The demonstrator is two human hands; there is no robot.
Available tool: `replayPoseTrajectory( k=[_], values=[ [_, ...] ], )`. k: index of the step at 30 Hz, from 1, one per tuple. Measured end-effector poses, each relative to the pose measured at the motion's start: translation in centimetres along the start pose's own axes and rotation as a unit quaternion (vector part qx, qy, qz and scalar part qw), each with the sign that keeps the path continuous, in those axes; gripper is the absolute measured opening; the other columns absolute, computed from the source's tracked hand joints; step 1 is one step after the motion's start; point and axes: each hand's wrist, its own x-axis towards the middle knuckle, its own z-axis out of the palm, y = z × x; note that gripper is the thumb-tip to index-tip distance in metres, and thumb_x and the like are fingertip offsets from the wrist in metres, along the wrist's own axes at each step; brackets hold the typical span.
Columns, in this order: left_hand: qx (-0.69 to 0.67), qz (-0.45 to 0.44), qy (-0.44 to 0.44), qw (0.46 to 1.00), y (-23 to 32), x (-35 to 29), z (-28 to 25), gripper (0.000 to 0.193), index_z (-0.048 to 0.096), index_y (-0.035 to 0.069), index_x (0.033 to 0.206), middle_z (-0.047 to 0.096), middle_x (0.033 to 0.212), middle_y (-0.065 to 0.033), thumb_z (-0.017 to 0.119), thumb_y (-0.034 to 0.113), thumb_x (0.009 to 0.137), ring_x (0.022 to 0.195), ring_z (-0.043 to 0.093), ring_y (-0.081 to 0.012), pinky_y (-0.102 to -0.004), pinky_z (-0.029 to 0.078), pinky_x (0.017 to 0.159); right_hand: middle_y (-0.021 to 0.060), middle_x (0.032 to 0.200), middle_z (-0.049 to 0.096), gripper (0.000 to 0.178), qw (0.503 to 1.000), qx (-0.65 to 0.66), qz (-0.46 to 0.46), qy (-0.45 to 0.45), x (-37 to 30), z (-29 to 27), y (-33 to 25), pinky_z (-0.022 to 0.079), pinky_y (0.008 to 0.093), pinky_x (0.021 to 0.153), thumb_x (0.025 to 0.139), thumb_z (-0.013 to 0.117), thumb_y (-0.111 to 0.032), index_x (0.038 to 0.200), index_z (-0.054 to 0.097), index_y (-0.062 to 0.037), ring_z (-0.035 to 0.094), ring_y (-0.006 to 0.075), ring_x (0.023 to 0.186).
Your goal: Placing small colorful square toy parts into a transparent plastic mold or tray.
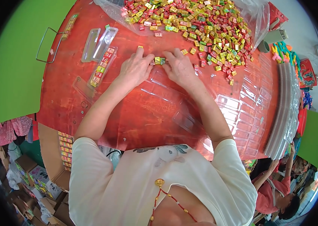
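Observation:
Over the middle of the red table, my left hand (133,68) and my right hand (181,68) face each other with fingers curled. Between them is a short row of tiny boxes (157,60), yellow and green, pinched from both ends by my fingertips. How many boxes the fingers hide, I cannot tell. Just beyond my left fingers a yellow box (140,47) shows. A clear plastic tray (155,91) lies under and below my hands. To the left, a filled tray (102,67) holds a row of red, yellow and green boxes, beside clear trays (105,42).
A big heap of tiny boxes (204,30) spreads from a clear bag at the far side. Clear trays (241,113) cover the right part, beside a long stack of trays (285,109). At left stands a metal handle (50,45). Another person (275,192) is at lower right.

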Motion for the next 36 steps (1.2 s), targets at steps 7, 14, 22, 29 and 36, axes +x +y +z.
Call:
replayPoseTrajectory(
  k=[7,14,22,29,36],
  values=[
    [0.016,-0.002,0.01,1.0,-0.5,0.0,0.2,0.031,0.061,0.014,0.121,0.051,0.113,-0.0143,0.067,0.018,0.091,0.097,0.067,-0.0352,-0.0467,0.058,0.072,0.0142,0.097,0.064,0.021,0.993,0.04,0.109,0.003,-2.3,-5.6,4.5,0.051,0.0461,0.078,0.088,0.067,-0.015,0.108,0.07,-0.0071,0.064,0.034,0.088],
    [0.002,0.0,0.009,1.0,-0.5,-0.2,0.1,0.026,0.061,0.012,0.116,0.051,0.109,-0.0176,0.066,0.017,0.091,0.097,0.066,-0.037,-0.0483,0.058,0.074,0.0099,0.091,0.065,0.022,0.989,-0.124,0.067,-0.053,-2.8,-3.9,2.8,0.046,0.0441,0.076,0.087,0.067,-0.025,0.103,0.068,-0.0099,0.066,0.0305,0.084],
    [0.022,-0.001,-0.001,1.0,-0.4,-0.1,0.0,0.034,0.06,0.014,0.123,0.051,0.115,-0.0148,0.068,0.019,0.091,0.095,0.067,-0.0353,-0.0467,0.058,0.073,0.0114,0.093,0.063,0.024,0.99,-0.133,-0.008,-0.053,-0.7,-2.0,2.9,0.047,0.0439,0.082,0.084,0.067,-0.019,0.106,0.066,-0.0091,0.066,0.0317,0.092],
    [0.005,0.007,0.007,1.0,-0.3,0.0,-0.2,0.03,0.06,0.012,0.117,0.05,0.111,-0.0182,0.069,0.018,0.089,0.099,0.066,-0.0371,-0.0484,0.059,0.075,0.0137,0.099,0.059,0.033,0.997,-0.033,0.008,-0.076,-0.4,-2.1,1.5,0.048,0.0451,0.084,0.083,0.072,-0.019,0.113,0.065,-0.008,0.063,0.0321,0.098],
    [0.0,0.037,0.014,0.999,-0.5,0.2,0.3,0.024,0.061,0.011,0.111,0.051,0.105,-0.0161,0.068,0.016,0.089,0.095,0.066,-0.036,-0.0471,0.059,0.072,0.0162,0.096,0.058,0.031,0.998,-0.011,-0.009,-0.068,-0.1,-0.3,0.5,0.053,0.0461,0.081,0.085,0.071,-0.015,0.115,0.065,-0.0081,0.064,0.036,0.092]
  ],
)
